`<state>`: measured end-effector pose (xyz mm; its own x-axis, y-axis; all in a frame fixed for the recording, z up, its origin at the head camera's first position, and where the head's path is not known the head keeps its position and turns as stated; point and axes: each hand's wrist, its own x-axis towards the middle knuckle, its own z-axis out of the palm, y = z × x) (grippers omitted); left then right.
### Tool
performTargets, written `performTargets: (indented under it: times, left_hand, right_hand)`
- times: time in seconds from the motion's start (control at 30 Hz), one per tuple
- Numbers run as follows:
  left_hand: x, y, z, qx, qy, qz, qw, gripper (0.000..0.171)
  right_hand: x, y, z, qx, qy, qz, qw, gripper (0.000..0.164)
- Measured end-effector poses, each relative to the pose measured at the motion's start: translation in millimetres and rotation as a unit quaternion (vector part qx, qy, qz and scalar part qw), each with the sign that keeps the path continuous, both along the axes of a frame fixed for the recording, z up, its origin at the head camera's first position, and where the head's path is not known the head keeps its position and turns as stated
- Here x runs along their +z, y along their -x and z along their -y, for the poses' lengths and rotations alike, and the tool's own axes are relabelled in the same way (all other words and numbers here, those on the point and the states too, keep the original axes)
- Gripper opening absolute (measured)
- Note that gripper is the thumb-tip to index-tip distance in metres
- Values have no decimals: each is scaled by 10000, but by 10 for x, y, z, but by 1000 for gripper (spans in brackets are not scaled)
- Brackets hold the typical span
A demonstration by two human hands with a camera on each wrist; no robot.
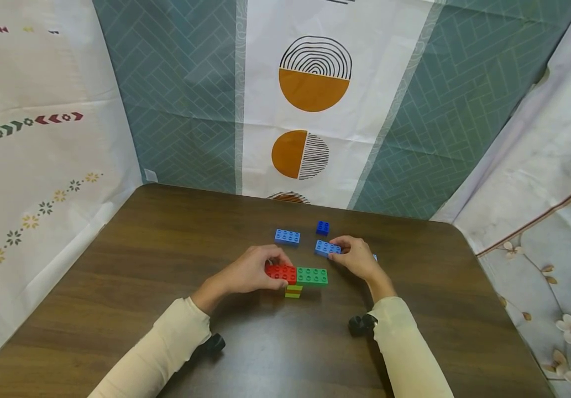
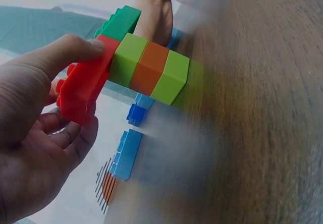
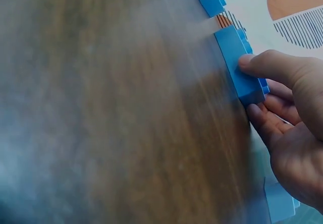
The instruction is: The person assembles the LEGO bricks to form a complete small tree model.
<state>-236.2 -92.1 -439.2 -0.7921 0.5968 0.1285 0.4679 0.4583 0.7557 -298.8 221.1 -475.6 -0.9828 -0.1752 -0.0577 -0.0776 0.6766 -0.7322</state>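
My left hand (image 1: 252, 271) grips a red toy building brick (image 2: 90, 85) between thumb and fingers. Beside the red brick, end to end, is a green brick (image 1: 312, 276). Both sit on top of a short column: a lime-green brick (image 2: 128, 60), an orange brick (image 2: 150, 68) and another lime-green brick (image 2: 170, 77) at the bottom, by the tabletop. To the right, my right hand (image 1: 358, 260) pinches the near end of a light blue brick (image 3: 239, 65) on the table. In the head view its fingers partly cover that brick.
Behind the hands lie another light blue brick (image 1: 287, 237) and a small dark blue brick (image 1: 322, 228). One more blue brick (image 3: 279, 203) is mostly hidden behind my right hand in the head view. The brown wooden table (image 1: 205, 221) ends at a hanging patterned cloth (image 1: 181, 110).
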Motion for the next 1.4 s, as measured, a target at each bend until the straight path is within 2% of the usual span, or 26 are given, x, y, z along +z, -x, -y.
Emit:
performTargets:
  times: [0.17, 0.3, 0.47, 0.73, 0.93, 1.13, 1.4]
  left_hand:
    - [-10, -4, -3, 4, 13, 57, 10000, 29]
    - [2, -2, -4, 1, -10, 39, 10000, 29]
    - [-5, -2, -2, 14, -10, 20, 10000, 30]
    - [-15, -6, 6, 58, 3, 37, 10000, 33]
    - [0, 7, 25, 25, 47, 24, 10000, 34]
    - [5, 18, 60, 0, 108, -6, 9999, 33]
    - [16, 10, 116, -11, 178, -30, 9998, 35]
  right_hand:
    - [-20, -30, -27, 135, -45, -163, 9998, 34]
    - [46, -95, -21, 160, 19, -165, 9997, 33]
    - [211, -228, 27, 382, 212, -246, 9987, 33]
    - [542, -454, 205, 1056, 361, -889, 9898, 30]
    - [684, -556, 318, 1265, 281, -1228, 9839, 31]
    - [739, -633, 405, 1450, 235, -1220, 9816, 32]
    - [739, -683, 514, 1589, 147, -975, 9824, 34]
